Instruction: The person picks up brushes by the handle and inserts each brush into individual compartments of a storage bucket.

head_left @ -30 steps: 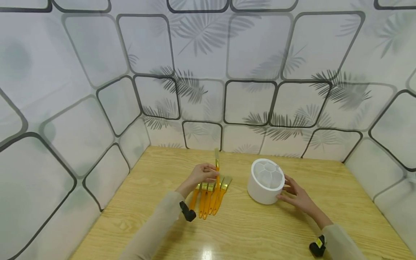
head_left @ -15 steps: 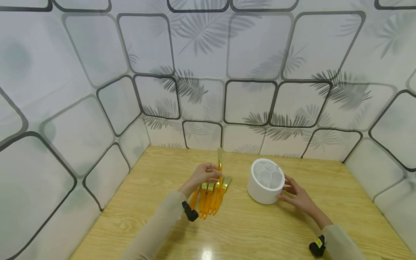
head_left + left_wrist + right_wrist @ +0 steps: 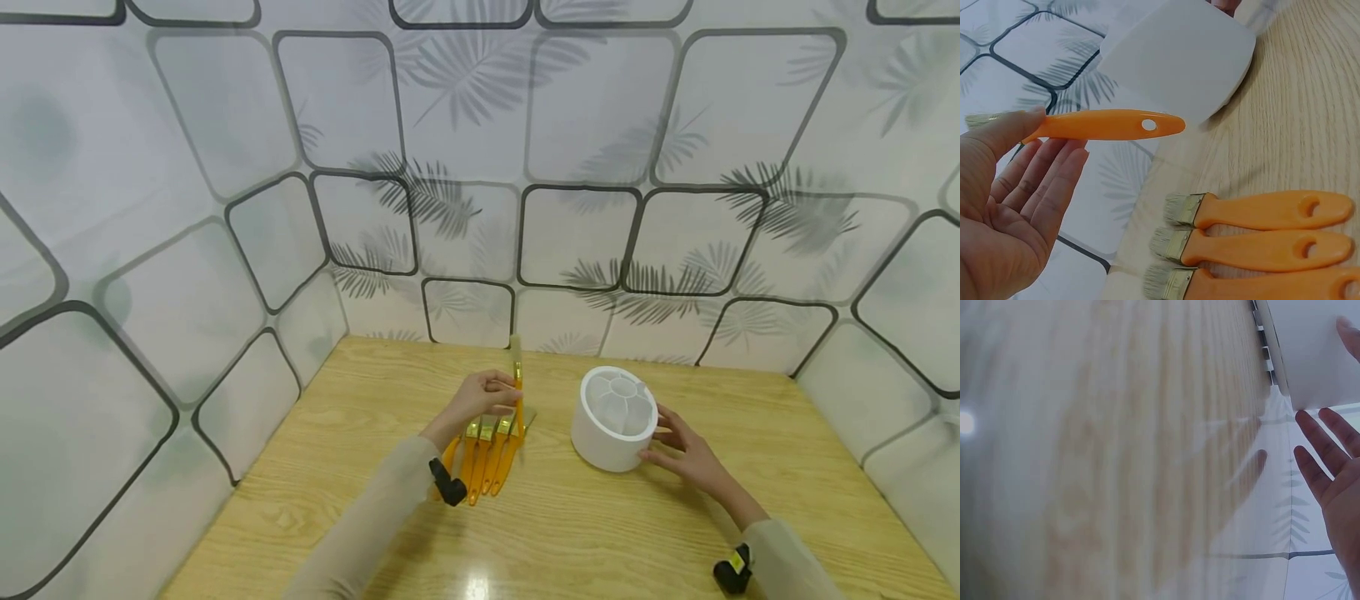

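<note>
My left hand [image 3: 478,398] pinches a flat paintbrush [image 3: 1110,125] between thumb and fingers near its ferrule. The brush stands upright, pale bristles up, its orange handle pointing down. Just below and behind that hand, several matching paintbrushes [image 3: 487,462] lie side by side on the table, partly hidden by the hand and sleeve. To the right stands a white round organizer [image 3: 609,442], slightly tilted in view, with clear divided compartments on top. Against its right side rests my right hand [image 3: 686,450]. In the right wrist view its fingers are fairly straight, with fingertips touching the white wall.
The light wood table [image 3: 585,533] runs back to a patterned curtain [image 3: 570,233], which also encloses both sides. Small gaps show along the organizer's base rim [image 3: 1266,353] in the right wrist view.
My left hand has moved slightly right with the upright paintbrush, towards the organizer. My right hand and the organizer have stayed where they were.
</note>
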Tool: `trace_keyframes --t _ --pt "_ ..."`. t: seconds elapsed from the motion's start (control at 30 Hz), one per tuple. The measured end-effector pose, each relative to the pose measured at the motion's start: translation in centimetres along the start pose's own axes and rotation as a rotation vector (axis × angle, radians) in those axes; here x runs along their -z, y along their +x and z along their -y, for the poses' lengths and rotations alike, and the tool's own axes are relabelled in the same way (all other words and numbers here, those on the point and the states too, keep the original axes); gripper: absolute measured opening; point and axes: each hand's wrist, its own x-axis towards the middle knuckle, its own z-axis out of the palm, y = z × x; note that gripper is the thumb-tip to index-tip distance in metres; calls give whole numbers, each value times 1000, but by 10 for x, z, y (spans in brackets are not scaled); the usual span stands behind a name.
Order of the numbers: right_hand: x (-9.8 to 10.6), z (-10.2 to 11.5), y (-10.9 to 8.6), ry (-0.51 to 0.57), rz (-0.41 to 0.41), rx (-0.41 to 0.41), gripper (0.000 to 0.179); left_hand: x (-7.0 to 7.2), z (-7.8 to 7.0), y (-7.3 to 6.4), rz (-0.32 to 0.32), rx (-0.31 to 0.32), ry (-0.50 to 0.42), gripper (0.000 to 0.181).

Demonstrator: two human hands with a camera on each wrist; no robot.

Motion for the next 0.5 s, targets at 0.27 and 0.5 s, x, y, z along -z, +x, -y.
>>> trace_keyframes --t 0.27,0.5 --pt "-2 -32 5 3 -10 2 81 -6 -4 4 -2 -16 -4 28" --pt "-3 -38 6 6 -8 1 82 -6 -8 5 2 -15 28 34"
